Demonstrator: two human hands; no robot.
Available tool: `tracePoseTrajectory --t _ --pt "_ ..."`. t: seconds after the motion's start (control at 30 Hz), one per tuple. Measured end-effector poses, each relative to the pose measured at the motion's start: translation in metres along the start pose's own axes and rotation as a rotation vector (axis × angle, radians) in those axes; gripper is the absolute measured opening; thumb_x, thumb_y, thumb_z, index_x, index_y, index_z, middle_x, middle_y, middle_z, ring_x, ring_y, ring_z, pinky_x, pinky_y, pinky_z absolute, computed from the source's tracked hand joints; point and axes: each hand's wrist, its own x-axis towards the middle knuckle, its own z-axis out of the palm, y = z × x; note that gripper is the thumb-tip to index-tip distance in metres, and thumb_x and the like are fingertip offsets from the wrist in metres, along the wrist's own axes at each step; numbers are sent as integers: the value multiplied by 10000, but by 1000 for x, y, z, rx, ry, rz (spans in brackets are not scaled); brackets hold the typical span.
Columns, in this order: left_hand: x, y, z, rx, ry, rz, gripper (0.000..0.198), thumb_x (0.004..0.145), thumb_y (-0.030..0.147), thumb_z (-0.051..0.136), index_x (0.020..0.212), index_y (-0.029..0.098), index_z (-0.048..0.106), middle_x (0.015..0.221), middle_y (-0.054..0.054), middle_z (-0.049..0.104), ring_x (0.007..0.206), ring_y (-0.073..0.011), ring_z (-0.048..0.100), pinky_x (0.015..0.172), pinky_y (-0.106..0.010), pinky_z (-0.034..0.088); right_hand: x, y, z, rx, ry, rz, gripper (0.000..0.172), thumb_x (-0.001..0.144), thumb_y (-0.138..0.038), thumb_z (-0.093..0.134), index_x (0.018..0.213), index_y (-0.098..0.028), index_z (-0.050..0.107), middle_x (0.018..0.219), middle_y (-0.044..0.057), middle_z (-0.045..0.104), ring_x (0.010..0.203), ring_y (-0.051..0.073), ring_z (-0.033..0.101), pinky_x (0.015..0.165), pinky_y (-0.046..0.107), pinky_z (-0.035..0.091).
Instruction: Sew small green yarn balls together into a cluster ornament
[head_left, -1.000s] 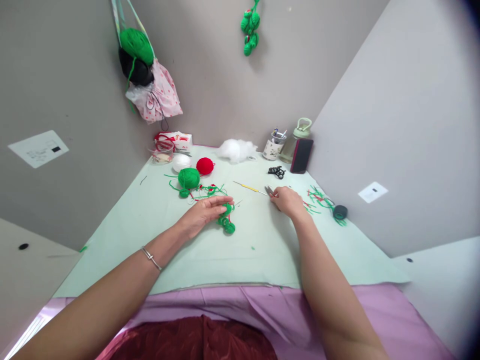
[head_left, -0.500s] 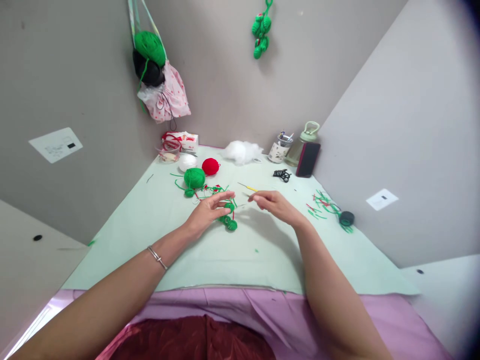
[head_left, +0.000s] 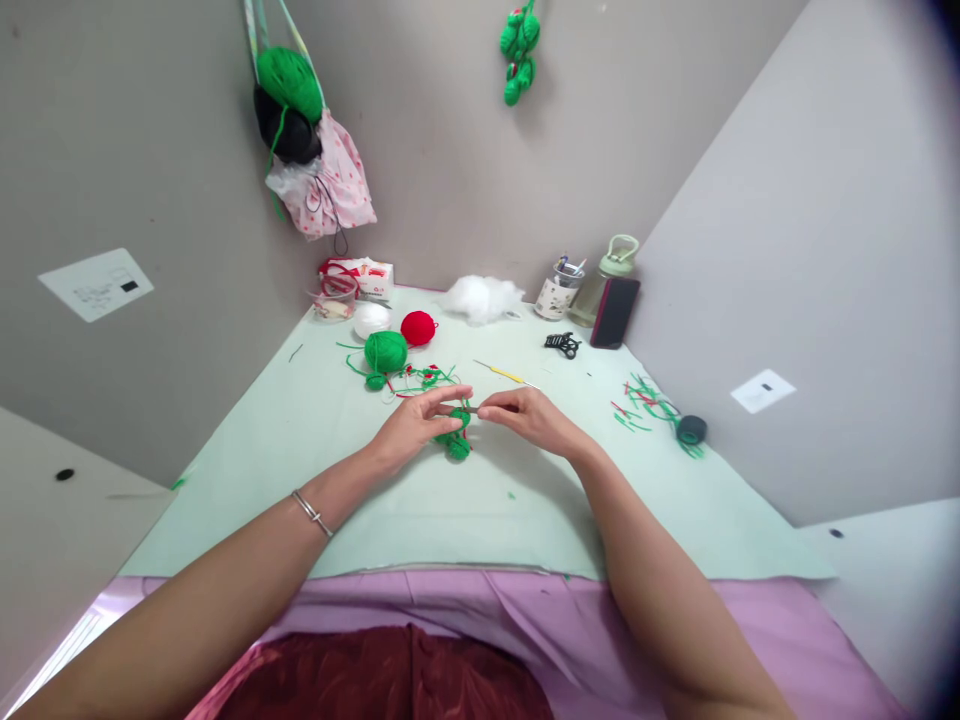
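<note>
My left hand point(head_left: 420, 420) is closed around a small green crocheted piece point(head_left: 458, 445), its thumb and fingers gripping the upper part. Rounded green lobes hang below the fingers, with a bit of red yarn beside them. My right hand point(head_left: 529, 415) pinches a thin grey metal tool point(head_left: 470, 409); its kind is too small to make out. The tool's tip reaches the green piece at the left fingertips, and the fingers hide the exact contact. Just beyond the right hand, a yellow-handled crochet hook point(head_left: 508, 375) lies on the table.
Behind the left hand are green point(head_left: 385, 352), red point(head_left: 418, 328) and white point(head_left: 372, 320) yarn balls and tangled yarn ends. White stuffing point(head_left: 482, 299), a pen cup point(head_left: 558, 293), a bottle point(head_left: 607, 280), a phone point(head_left: 616, 312) and a black hair claw point(head_left: 562, 345) stand or lie farther back. Yarn scraps point(head_left: 641, 400) lie right.
My right hand has moved left and slightly down, bringing the thin metal tool against the green piece. My left hand keeps its hold. The whole view has shifted slightly.
</note>
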Motion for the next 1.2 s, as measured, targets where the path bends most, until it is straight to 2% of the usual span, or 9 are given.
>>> tracePoseTrajectory --t 0.27,0.57,0.63,0.73,0.8,0.87,0.97,1.07,1.2 --pt "0 -3 1 -12 -29 -47 643 749 280 792 1357 183 608 1166 -117 704 937 -208 678 862 -341 487 0 0 0 -93 32 44 453 888 -599 565 762 -187 703 591 -43 437 577 103 325 549 246 258" --pt "1 -1 1 -31 3 -37 642 709 271 813 1322 189 638 1328 -126 630 1025 -228 643 890 -356 482 -1 -4 -3 57 27 10 456 896 -569 561 773 -152 698 622 -30 451 600 105 332 561 254 269" --pt "2 -1 1 -39 11 -31 647 706 268 812 1324 193 635 1331 -125 627 1051 -233 633 906 -363 477 -1 2 -11 61 116 47 453 887 -578 572 867 -152 725 661 -11 518 619 120 385 578 261 296" --pt "1 -1 1 -37 40 -39 598 731 269 791 1303 187 643 1361 -125 614 1111 -236 615 942 -353 455 -1 22 -25 -167 409 274 401 899 -531 580 940 -167 744 692 25 589 654 158 472 622 287 332" --pt "0 0 0 -53 58 -66 555 761 282 767 1293 182 644 1363 -127 617 1100 -232 625 942 -347 452 -2 37 -32 -388 568 406 317 914 -434 588 1009 -174 742 864 81 663 774 203 552 698 317 380" --pt "0 1 0 -93 66 -93 519 796 297 736 1293 184 639 1358 -128 622 1087 -229 637 935 -346 465 -1 47 -34 -504 627 388 288 921 -325 592 1123 -157 711 1103 143 657 931 245 588 782 350 420" --pt "0 3 0 -150 90 -121 438 832 279 698 1256 177 660 1296 -120 661 1093 -213 646 948 -333 481 4 49 -22 -496 539 259 221 944 -244 570 1091 -180 722 1101 104 677 946 212 619 846 331 445" --pt "1 6 0 -233 122 -139 338 856 222 652 1183 147 693 1181 -117 712 1013 -188 681 934 -319 512 13 40 1 -495 321 66 219 968 -200 534 1052 -202 736 1076 73 697 931 180 639 829 287 450" --pt "3 9 -3 -366 146 -132 260 894 169 582 1107 92 710 1066 -131 741 930 -196 721 886 -318 567 21 25 22 -728 83 -46 239 976 -148 494 1035 -174 724 1070 107 686 1041 224 607 834 302 426"
